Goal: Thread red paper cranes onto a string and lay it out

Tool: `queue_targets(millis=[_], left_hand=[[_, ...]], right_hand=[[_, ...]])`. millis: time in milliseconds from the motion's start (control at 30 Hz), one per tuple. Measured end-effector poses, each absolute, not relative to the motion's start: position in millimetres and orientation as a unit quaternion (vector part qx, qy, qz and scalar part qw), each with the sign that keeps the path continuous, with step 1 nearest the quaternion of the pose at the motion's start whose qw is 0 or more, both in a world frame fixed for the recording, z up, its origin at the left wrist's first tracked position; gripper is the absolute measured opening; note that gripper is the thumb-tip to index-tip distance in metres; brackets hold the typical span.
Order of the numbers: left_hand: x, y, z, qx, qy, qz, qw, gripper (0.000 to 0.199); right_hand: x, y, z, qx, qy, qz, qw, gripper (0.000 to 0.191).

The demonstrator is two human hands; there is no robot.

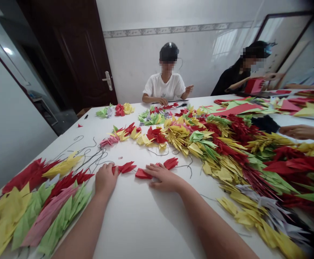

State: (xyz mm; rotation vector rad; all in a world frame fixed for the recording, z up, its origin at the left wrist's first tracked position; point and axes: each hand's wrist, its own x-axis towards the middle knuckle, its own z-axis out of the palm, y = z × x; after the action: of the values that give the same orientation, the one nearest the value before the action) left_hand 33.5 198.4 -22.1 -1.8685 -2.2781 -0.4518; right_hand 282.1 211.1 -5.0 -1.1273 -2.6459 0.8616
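Short rows of red folded paper pieces with pointed tips, which look like paper cranes [127, 167], lie on the white table in front of me. My left hand [105, 181] has its fingers bent and close together on the left end of one row. Over a second red row [143, 174], my right hand [164, 177] lies palm down with its fingers stretched out, covering the middle of it. Red tips [171, 163] show beyond that hand. A small gap separates the two rows. What lies under my fingers is hidden.
Strung paper cranes in several colours lie at left [46, 212] and in a large heap [227, 158] at right. Black threads [92, 154] trail across the table [135, 216]. A person in white [164, 86] sits opposite; another in black [234, 79] holds red paper. A hand [294, 132] rests at right.
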Motion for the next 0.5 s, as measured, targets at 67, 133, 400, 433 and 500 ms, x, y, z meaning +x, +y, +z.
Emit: queue_targets(millis=[67, 133, 400, 433, 500], left_hand=[[43.9, 204.5, -22.1, -0.629, -0.757, -0.151, 0.093, 0.033], [55.6, 212.6, -22.6, -0.644, -0.743, -0.155, 0.089, 0.033], [63.9, 222.3, -32.5, -0.676, -0.700, -0.225, 0.041, 0.038], [61.7, 221.8, -33.6, -0.673, -0.701, -0.234, 0.035, 0.040], [57.8, 222.7, -35.1, -0.671, -0.698, -0.250, 0.012, 0.043]], right_hand=[[288.0, 204.6, 2.4, -0.330, -0.878, 0.340, 0.066, 0.060], [294.3, 198.4, 9.9, -0.291, -0.869, 0.390, 0.091, 0.061], [306.7, 214.2, 7.7, -0.504, -0.739, 0.273, 0.354, 0.037], [303.5, 216.2, 3.7, -0.498, -0.743, 0.294, 0.338, 0.036], [295.2, 215.7, -2.4, -0.453, -0.749, 0.386, 0.291, 0.033]])
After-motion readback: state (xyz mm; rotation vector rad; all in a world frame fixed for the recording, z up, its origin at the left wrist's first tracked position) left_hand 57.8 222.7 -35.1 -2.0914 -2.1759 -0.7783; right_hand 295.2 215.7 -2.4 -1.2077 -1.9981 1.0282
